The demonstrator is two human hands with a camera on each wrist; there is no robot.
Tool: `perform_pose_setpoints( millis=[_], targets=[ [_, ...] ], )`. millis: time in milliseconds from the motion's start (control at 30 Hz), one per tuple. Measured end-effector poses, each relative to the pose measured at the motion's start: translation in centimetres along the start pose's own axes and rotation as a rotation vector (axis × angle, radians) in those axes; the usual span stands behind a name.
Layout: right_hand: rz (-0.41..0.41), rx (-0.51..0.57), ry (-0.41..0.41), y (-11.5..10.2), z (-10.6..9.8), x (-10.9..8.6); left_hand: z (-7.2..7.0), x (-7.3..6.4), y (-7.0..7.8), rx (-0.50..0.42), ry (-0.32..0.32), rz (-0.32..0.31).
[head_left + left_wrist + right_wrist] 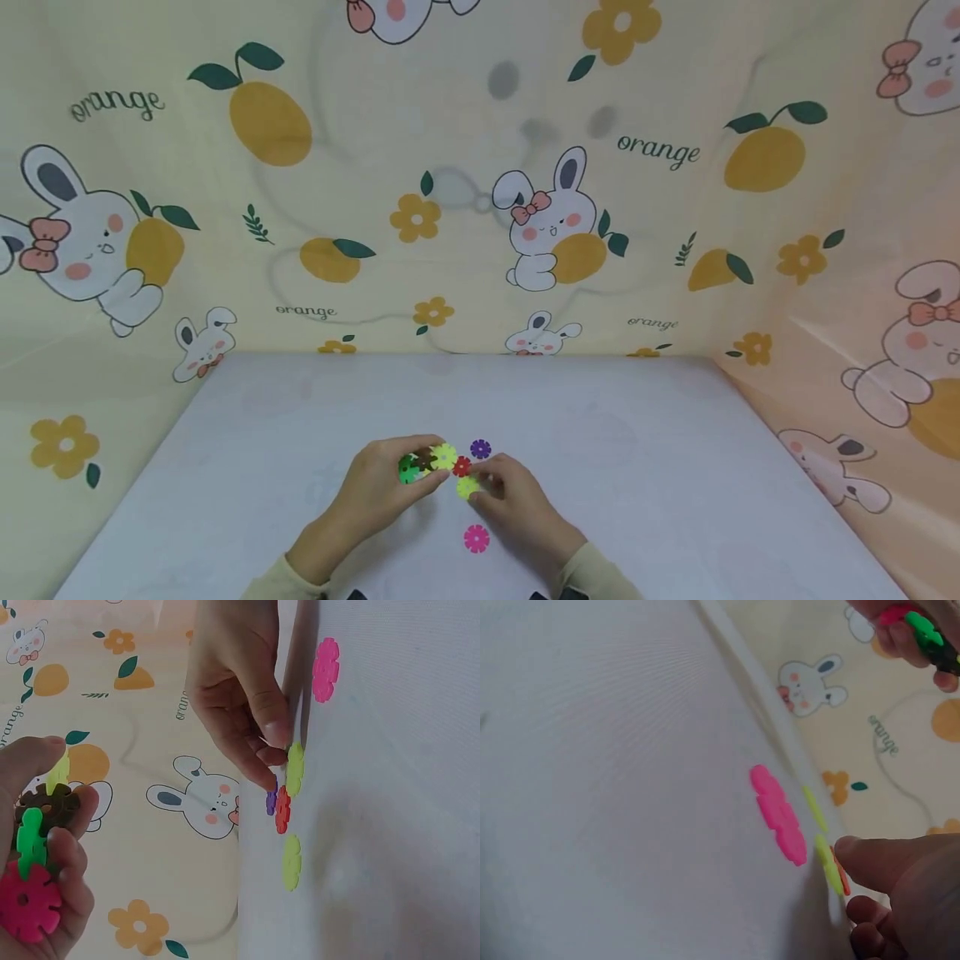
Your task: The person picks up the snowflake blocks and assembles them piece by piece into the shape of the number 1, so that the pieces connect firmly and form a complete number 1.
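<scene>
My left hand grips a cluster of joined snowflake pieces; the left wrist view shows brown, green, pink-red and yellow discs in it. My right hand pinches a yellow-green piece that stands on the white table, seen edge-on in the left wrist view. A red piece touches it. A purple piece lies just beyond. Another yellow piece sits by the left fingertips. A pink piece lies flat between my wrists.
The white table stretches wide on both sides of the hands. A cloth printed with rabbits and oranges walls in the back and both sides.
</scene>
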State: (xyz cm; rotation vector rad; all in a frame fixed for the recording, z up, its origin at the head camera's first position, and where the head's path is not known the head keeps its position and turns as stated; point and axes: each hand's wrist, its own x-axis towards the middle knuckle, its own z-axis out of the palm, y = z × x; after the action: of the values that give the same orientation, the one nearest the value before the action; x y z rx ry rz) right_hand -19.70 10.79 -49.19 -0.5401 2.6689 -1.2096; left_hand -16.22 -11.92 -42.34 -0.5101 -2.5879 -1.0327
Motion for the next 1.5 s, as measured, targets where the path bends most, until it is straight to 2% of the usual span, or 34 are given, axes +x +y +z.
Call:
perform_pose_setpoints(
  millis=[167, 400, 633, 1067, 1200, 1367, 1500],
  targets=[
    [-0.054, -0.051, 0.009, 0.0, 0.0, 0.0, 0.0, 0.1, 0.1, 0.021, -0.015, -0.020],
    [-0.062, -0.095, -0.015, -0.2, -0.3, 0.0, 0.0, 0.3, 0.2, 0.028, -0.037, -0.048],
    [-0.080, -0.147, 0.001, -0.1, -0.2, 0.1, 0.0, 0.5, 0.3, 0.026, -0.049, -0.059],
    [-0.059, -0.187, -0.009, -0.4, -0.2, 0.2, 0.1, 0.4, 0.2, 0.019, -0.063, -0.052],
    [-0.058, -0.141, -0.013, -0.4, -0.1, 0.3, 0.1, 0.3, 0.2, 0.017, -0.064, -0.046],
    [-0.052, 0.007, -0.012, -0.6, -0.3, 0.2, 0.2, 0.1, 0.1, 0.020, -0.072, -0.051],
    [-0.075, 0.119, 0.032, -1.2, -1.1, 0.1, 0.2, 0.0, 0.2, 0.015, -0.076, -0.046]
  ],
)
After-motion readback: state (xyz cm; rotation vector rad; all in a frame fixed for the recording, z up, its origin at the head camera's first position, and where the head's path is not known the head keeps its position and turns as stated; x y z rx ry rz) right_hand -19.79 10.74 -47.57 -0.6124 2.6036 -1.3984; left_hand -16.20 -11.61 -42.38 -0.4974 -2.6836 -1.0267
